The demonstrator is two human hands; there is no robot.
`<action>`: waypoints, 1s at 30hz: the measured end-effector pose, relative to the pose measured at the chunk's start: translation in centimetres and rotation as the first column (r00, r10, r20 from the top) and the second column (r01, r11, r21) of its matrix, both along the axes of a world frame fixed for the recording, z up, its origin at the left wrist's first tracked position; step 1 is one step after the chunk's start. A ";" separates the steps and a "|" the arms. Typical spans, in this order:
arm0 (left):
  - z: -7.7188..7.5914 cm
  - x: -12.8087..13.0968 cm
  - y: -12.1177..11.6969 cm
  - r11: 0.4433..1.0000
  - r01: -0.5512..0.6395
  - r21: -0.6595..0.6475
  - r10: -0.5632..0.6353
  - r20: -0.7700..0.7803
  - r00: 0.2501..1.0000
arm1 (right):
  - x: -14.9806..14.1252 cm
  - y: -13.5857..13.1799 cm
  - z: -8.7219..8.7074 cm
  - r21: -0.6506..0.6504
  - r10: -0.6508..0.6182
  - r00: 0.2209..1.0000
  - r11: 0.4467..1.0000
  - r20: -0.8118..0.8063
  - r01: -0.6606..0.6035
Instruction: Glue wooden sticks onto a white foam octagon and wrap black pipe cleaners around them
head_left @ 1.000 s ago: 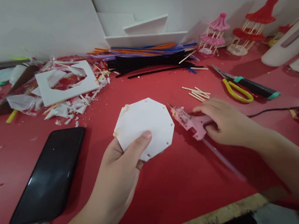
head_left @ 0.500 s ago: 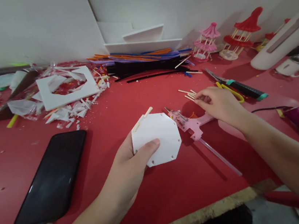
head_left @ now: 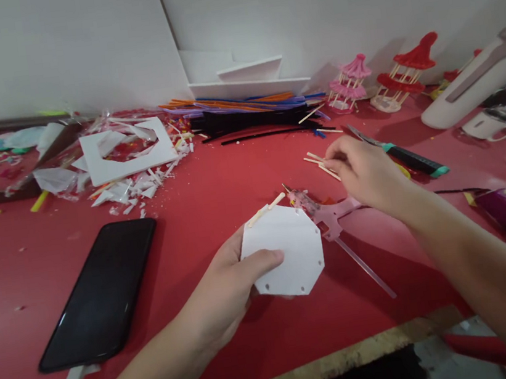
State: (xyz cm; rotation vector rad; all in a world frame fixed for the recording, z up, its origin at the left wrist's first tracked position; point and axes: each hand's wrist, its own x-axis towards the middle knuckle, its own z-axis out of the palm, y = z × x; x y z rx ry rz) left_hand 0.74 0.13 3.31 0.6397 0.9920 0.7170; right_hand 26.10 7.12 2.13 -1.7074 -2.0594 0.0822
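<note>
One left hand (head_left: pixel 236 272): grasps the white octagonal board (head_left: pixel 286 266), thumb on top, over the red table (head_left: pixel 255 351); its other fingers are mostly hidden underneath.
Glue gun (head_left: pixel 328 214): lies just past the board (handle end lost behind the right hand (head_left: pixel 362 169)).
Loose sticks (head_left: pixel 315 157): that hand, bunched up, touches them; I cannot tell whether it grips one.
Yellow handle (head_left: pixel 403 171): mostly covered.
Pale cylinder (head_left: pixel 459 91): tilted, cut off by the right edge.

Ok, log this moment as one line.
left hand: holding many-sided white board | right hand: at wooden sticks | pink glue gun: on red table
</note>
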 end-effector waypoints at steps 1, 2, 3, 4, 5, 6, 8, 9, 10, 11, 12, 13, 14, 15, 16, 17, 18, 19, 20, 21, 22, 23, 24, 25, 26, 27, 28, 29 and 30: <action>0.0 0.0 0.0 1.000 0.003 -0.003 -0.003 0.012 1.000 | -0.4 -0.8 0.3 0.051 0.026 0.991 0.999 -0.127 -0.020; -0.1 0.0 0.0 1.000 0.004 -0.008 -0.004 0.024 1.000 | -0.8 -1.5 0.6 0.102 0.092 0.961 0.993 -0.262 -0.067; -0.1 -0.1 0.0 1.000 0.001 -0.019 0.000 0.033 0.999 | -1.3 -2.3 0.7 0.131 0.159 0.918 0.984 -0.364 -0.119; -0.2 -0.1 0.0 0.999 -0.005 -0.031 0.006 0.042 0.999 | -1.7 -3.0 0.8 0.166 0.209 0.867 0.975 -0.453 -0.149; -0.2 -0.1 0.1 0.999 -0.008 -0.043 0.010 0.051 0.999 | -2.1 -3.6 0.7 0.191 0.234 0.824 0.969 -0.516 -0.156; -0.2 -0.1 0.1 0.999 -0.005 -0.052 0.008 0.062 0.998 | -2.5 -4.1 0.5 0.206 0.246 0.789 0.966 -0.564 -0.154; -0.1 0.0 0.2 0.998 0.014 -0.060 -0.009 0.092 0.996 | -3.1 -4.8 0.0 0.233 0.259 0.734 0.962 -0.628 -0.140; -0.1 0.1 0.2 0.998 0.025 -0.064 -0.018 0.106 0.994 | -3.2 -4.9 -0.3 0.240 0.269 0.714 0.960 -0.646 -0.145; -0.1 0.1 0.3 0.997 0.031 -0.076 -0.022 0.112 0.993 | -3.2 -5.1 -0.5 0.248 0.287 0.701 0.956 -0.653 -0.160; 0.0 0.1 0.3 0.995 0.029 -0.094 -0.019 0.108 0.994 | -3.2 -5.2 -0.8 0.257 0.312 0.692 0.948 -0.651 -0.187; 0.0 0.1 0.4 0.993 0.027 -0.113 -0.015 0.099 0.995 | -3.1 -5.2 -1.0 0.266 0.341 0.687 0.939 -0.642 -0.217; 0.0 0.1 0.4 0.991 0.026 -0.129 -0.014 0.089 0.996 | -3.0 -5.3 -1.1 0.278 0.367 0.685 0.929 -0.629 -0.243; 0.0 0.0 0.4 0.989 0.031 -0.142 -0.019 0.085 0.996 | -2.9 -5.4 -1.2 0.291 0.389 0.685 0.920 -0.616 -0.262; -0.1 0.0 0.4 0.988 0.043 -0.148 -0.030 0.091 0.995 | -2.9 -5.5 -1.3 0.308 0.406 0.682 0.913 -0.608 -0.269; -0.1 -0.1 0.4 0.987 0.057 -0.148 -0.042 0.104 0.994 | -2.8 -5.6 -1.3 0.319 0.416 0.680 0.908 -0.603 -0.272; -0.1 -0.1 0.3 0.987 0.068 -0.148 -0.051 0.118 0.992 | -2.8 -5.7 -1.3 0.322 0.415 0.683 0.908 -0.601 -0.268; -0.1 -0.2 0.3 0.986 0.075 -0.151 -0.056 0.126 0.990 | -2.7 -5.9 -1.3 0.324 0.415 0.686 0.908 -0.597 -0.266; -0.1 -0.2 0.2 0.985 0.073 -0.158 -0.053 0.130 0.990 | -2.7 -6.0 -1.3 0.316 0.409 0.694 0.911 -0.592 -0.266; -0.1 -0.2 0.2 0.983 0.071 -0.167 -0.049 0.131 0.990 | -2.7 -6.2 -1.3 0.305 0.401 0.708 0.914 -0.581 -0.267; -0.1 -0.3 0.1 0.982 0.068 -0.176 -0.045 0.133 0.990 | -2.7 -6.4 -1.4 0.296 0.394 0.727 0.917 -0.563 -0.268; -0.1 -0.3 0.1 0.980 0.070 -0.184 -0.044 0.138 0.989 | -2.7 -6.5 -1.4 0.292 0.388 0.747 0.919 -0.540 -0.267; 0.0 -0.3 0.1 0.979 0.074 -0.190 -0.046 0.146 0.988 | -2.7 -6.7 -1.5 0.291 0.381 0.764 0.921 -0.520 -0.261; 0.0 -0.3 0.1 0.978 0.077 -0.194 -0.048 0.153 0.987 | -2.8 -6.8 -1.5 0.285 0.372 0.776 0.924 -0.510 -0.256; 0.1 -0.3 0.1 0.977 0.080 -0.197 -0.048 0.158 0.986 | -3.0 -6.9 -1.5 0.279 0.363 0.779 0.928 -0.512 -0.248; 0.1 -0.3 0.1 0.977 0.082 -0.199 -0.050 0.160 0.986 | -3.1 -6.9 -1.5 0.278 0.356 0.771 0.931 -0.529 -0.239; 0.1 -0.3 0.1 0.976 0.083 -0.203 -0.051 0.159 0.986 | -3.3 -7.0 -1.4 0.271 0.346 0.757 0.935 -0.554 -0.229; 0.1 -0.3 0.1 0.974 0.087 -0.208 -0.055 0.157 0.986 | -3.5 -7.0 -1.4 0.270 0.341 0.741 0.937 -0.578 -0.221; 0.2 -0.3 0.1 0.972 0.094 -0.214 -0.062 0.154 0.986 | -3.6 -6.9 -1.3 0.271 0.338 0.727 0.938 -0.597 -0.214; 0.2 -0.3 0.1 0.969 0.107 -0.223 -0.074 0.151 0.986 | -3.6 -6.8 -1.2 0.280 0.342 0.717 0.937 -0.608 -0.210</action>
